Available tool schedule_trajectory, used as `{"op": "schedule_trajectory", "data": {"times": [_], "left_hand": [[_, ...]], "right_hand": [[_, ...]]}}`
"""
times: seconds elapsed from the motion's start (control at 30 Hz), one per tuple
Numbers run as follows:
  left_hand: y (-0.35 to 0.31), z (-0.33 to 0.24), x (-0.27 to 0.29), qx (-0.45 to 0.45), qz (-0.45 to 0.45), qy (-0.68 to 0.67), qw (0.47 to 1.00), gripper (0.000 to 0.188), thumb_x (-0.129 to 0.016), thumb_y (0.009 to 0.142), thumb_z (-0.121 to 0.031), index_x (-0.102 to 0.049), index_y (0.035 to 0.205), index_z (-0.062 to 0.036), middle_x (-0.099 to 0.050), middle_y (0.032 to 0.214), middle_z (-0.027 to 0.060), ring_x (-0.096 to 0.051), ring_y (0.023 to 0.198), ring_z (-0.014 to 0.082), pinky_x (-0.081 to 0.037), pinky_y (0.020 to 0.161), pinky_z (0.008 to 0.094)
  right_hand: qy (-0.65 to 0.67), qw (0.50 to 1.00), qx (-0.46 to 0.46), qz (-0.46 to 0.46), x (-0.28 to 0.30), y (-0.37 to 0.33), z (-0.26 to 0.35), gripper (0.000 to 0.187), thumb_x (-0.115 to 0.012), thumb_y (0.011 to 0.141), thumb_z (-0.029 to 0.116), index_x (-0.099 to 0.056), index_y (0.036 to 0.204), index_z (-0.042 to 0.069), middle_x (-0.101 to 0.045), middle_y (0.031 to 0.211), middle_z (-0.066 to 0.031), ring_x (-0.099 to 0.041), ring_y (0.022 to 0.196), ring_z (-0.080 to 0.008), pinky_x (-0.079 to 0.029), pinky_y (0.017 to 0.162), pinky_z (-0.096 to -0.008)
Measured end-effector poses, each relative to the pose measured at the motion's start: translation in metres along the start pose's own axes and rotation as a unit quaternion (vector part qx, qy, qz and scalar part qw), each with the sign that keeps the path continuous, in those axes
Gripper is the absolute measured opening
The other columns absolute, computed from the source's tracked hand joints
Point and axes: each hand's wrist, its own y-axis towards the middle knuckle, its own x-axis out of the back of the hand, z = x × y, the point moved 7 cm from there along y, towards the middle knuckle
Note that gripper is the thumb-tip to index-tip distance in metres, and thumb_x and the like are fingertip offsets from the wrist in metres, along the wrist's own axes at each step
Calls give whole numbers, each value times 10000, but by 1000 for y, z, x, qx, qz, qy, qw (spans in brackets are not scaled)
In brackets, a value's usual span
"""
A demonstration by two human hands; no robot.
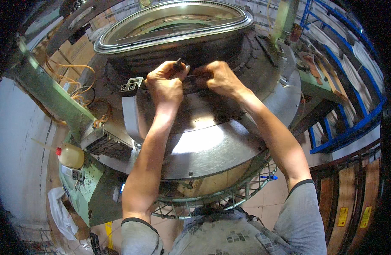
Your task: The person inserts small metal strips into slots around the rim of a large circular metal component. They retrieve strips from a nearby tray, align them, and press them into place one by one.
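Observation:
Both my hands reach over the flat metal ring of a large round machine (229, 146), close to its raised cylinder (174, 53). My left hand (166, 87) is closed, and a small black piece (177, 63) sticks up between the thumb and fingers. The rest of that piece is hidden in the grip. My right hand (221, 78) is closed too, a little to the right, slightly blurred at the fingertips. What its fingers hold, if anything, I cannot make out. Between the hands lies a dark part of the machine, partly covered.
An upright metal bracket (134, 112) stands left of my left forearm. Farther left are orange cables (78, 70), a slotted metal block (106, 142) and a yellowish bottle with a red cap (71, 155). On the right are a blue rack (346, 131) and a bench (321, 83).

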Motion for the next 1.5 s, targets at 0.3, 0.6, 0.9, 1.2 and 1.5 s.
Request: {"op": "schedule_trajectory", "data": {"times": [0.3,0.6,0.9,1.2,1.5], "left_hand": [[-14,37,-15,250,40,-214,944,157,-828,791,39,-716,891,-8,-749,826,103,-714,725,156,-549,633,268],[-18,41,-17,303,64,-190,932,193,-740,845,95,-673,1006,10,-730,982,122,-740,893,236,-632,804,356],[-20,39,-20,315,76,-201,924,166,-723,882,57,-680,1033,3,-727,1019,125,-733,919,239,-635,804,369],[-21,43,-11,315,6,-228,921,138,-730,876,61,-668,991,19,-711,986,132,-734,901,260,-638,832,389],[0,-40,-33,-229,87,389,888,63,-659,800,-10,-712,808,-44,-675,774,155,-716,741,334,-573,622,415]], "right_hand": [[266,958,-98,37,-29,-37,-4,168,-829,846,167,-792,900,13,-747,737,-35,-610,624,-78,-510,588,-278],[404,885,-205,112,-36,-44,-14,174,-812,883,188,-774,906,20,-680,706,-7,-550,550,-72,-435,499,-245],[416,878,-187,146,-41,-43,-16,217,-763,932,242,-742,878,34,-629,661,12,-540,541,-67,-423,490,-234],[367,919,-142,6,-26,-37,-24,207,-713,963,203,-744,864,24,-654,666,5,-547,530,-72,-431,480,-235],[155,981,-99,-60,-22,-25,-36,196,-718,954,197,-771,898,16,-678,662,-13,-581,546,-76,-456,493,-271]]}}
